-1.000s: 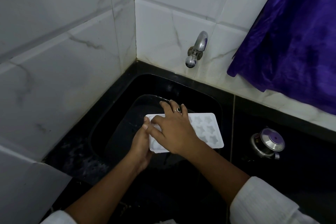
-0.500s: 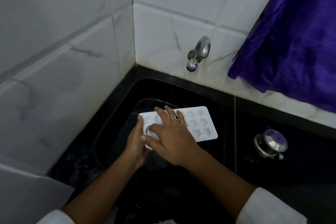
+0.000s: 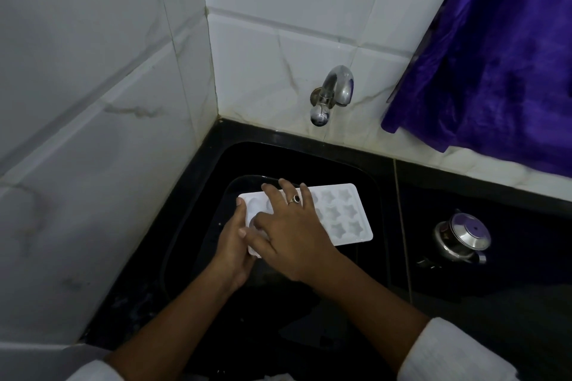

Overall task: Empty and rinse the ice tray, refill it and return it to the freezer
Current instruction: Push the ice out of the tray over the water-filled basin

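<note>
White marble-veined wall tiles [image 3: 93,133] rise behind and to the left of the sink [image 3: 247,158], meeting in a corner just beyond its far left rim. A purple cloth [image 3: 495,71] hangs behind and to the right of the sink, cut off by the top and right edges of the view. The black counter [image 3: 464,303] surrounds the sink. Both are so dark that the basin floor and whatever lies in it are hard to make out.

The white ice tray [image 3: 343,213] is held over the sink, roughly level, with its long side running left to right. Only its right-hand star-shaped cells show clearly, and whether they hold anything cannot be told.

The right hand [image 3: 294,235] lies flat across the tray's middle and left part, hiding those cells. Its fingers are straight and spread, with the tips reaching the far edge. The left hand [image 3: 232,254] grips the tray's left short end, thumb on top, its other fingers hidden beneath.

A lidded steel vessel [image 3: 464,238] stands on the counter to the right of the sink. A chrome tap [image 3: 332,93] projects from the wall above the sink's far rim. A dark-stoned ring [image 3: 295,198] sits on a right-hand finger.
</note>
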`<state>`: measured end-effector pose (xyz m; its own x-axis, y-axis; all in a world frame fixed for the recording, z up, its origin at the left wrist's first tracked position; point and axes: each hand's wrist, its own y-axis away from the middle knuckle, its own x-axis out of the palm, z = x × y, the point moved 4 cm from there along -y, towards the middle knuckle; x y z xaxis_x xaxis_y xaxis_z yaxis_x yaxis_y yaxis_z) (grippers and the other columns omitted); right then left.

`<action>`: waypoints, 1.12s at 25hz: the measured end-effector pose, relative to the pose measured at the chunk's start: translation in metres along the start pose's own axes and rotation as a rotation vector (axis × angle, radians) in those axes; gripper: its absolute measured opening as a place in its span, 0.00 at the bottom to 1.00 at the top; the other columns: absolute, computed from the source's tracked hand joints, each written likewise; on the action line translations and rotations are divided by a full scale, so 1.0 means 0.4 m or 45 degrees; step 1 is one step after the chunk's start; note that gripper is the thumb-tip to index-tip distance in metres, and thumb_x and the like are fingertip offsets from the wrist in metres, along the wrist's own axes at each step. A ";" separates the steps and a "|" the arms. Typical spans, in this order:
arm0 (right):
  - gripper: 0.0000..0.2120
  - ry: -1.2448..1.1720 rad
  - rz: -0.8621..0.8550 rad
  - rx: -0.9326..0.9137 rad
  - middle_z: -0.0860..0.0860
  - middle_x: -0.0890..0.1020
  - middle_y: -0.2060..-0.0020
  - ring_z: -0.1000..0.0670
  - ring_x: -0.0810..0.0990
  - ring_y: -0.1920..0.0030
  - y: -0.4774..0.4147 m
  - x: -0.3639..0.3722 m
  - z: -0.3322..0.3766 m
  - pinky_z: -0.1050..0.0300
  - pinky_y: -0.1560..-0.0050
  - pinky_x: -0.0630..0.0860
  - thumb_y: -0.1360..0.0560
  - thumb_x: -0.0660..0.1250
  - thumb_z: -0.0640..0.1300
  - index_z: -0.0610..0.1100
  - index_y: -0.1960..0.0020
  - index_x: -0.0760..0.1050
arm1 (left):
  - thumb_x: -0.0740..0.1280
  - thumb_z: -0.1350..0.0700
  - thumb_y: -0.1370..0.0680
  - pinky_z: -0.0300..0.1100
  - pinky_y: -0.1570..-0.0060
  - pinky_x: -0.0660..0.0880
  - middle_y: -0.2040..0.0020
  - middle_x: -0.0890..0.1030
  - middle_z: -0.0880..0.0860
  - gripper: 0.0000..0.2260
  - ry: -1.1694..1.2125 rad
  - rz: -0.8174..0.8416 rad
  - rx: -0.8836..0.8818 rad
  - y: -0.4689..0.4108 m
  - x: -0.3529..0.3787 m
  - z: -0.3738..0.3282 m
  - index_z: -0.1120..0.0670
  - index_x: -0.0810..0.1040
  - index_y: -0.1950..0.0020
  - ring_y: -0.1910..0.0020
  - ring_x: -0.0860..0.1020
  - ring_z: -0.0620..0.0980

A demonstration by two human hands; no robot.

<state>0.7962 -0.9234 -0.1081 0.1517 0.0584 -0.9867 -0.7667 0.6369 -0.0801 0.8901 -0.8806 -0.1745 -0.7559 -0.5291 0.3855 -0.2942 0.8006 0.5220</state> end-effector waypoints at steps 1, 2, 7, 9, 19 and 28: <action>0.31 -0.003 -0.005 0.003 0.45 0.66 0.22 0.40 0.57 0.20 -0.005 0.004 0.006 0.34 0.21 0.47 0.17 0.47 0.66 0.52 0.44 0.85 | 0.52 0.36 0.15 0.54 0.34 0.77 0.40 0.86 0.58 0.29 -0.005 0.007 0.002 -0.005 -0.002 -0.003 0.54 0.81 0.32 0.40 0.85 0.56; 0.31 -0.030 0.010 0.004 0.45 0.65 0.21 0.40 0.57 0.20 -0.008 0.009 0.012 0.34 0.21 0.46 0.18 0.47 0.67 0.51 0.43 0.84 | 0.52 0.36 0.15 0.55 0.33 0.77 0.40 0.86 0.59 0.29 -0.011 0.015 0.005 -0.009 -0.006 -0.006 0.54 0.81 0.32 0.40 0.85 0.56; 0.28 -0.115 0.063 0.001 0.46 0.65 0.21 0.40 0.56 0.20 -0.015 0.019 0.015 0.34 0.21 0.46 0.18 0.49 0.67 0.53 0.44 0.83 | 0.52 0.33 0.16 0.55 0.35 0.78 0.41 0.87 0.58 0.30 -0.044 0.027 -0.017 -0.022 -0.028 -0.012 0.53 0.81 0.33 0.40 0.86 0.57; 0.29 -0.088 0.045 0.025 0.45 0.65 0.21 0.40 0.57 0.20 -0.028 0.014 0.015 0.33 0.22 0.47 0.18 0.49 0.68 0.53 0.44 0.83 | 0.52 0.34 0.16 0.54 0.36 0.79 0.41 0.87 0.58 0.29 -0.046 0.033 -0.017 -0.029 -0.027 -0.017 0.52 0.81 0.32 0.41 0.86 0.57; 0.32 -0.065 0.069 0.134 0.45 0.67 0.23 0.42 0.58 0.21 -0.036 0.025 0.014 0.35 0.21 0.47 0.18 0.46 0.68 0.51 0.41 0.82 | 0.53 0.33 0.16 0.55 0.35 0.78 0.41 0.87 0.59 0.31 0.013 0.059 -0.106 -0.061 -0.020 -0.013 0.54 0.83 0.35 0.41 0.86 0.57; 0.31 -0.057 0.041 0.109 0.45 0.64 0.21 0.42 0.55 0.19 -0.046 0.012 0.013 0.35 0.21 0.46 0.17 0.46 0.67 0.51 0.41 0.82 | 0.53 0.32 0.17 0.54 0.42 0.80 0.42 0.87 0.58 0.30 0.011 0.019 -0.112 -0.078 -0.024 -0.030 0.52 0.83 0.36 0.44 0.87 0.56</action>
<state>0.8144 -0.9309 -0.1104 0.1573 0.1129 -0.9811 -0.7157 0.6975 -0.0345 0.9135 -0.9039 -0.1853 -0.7546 -0.5199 0.4003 -0.2301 0.7810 0.5806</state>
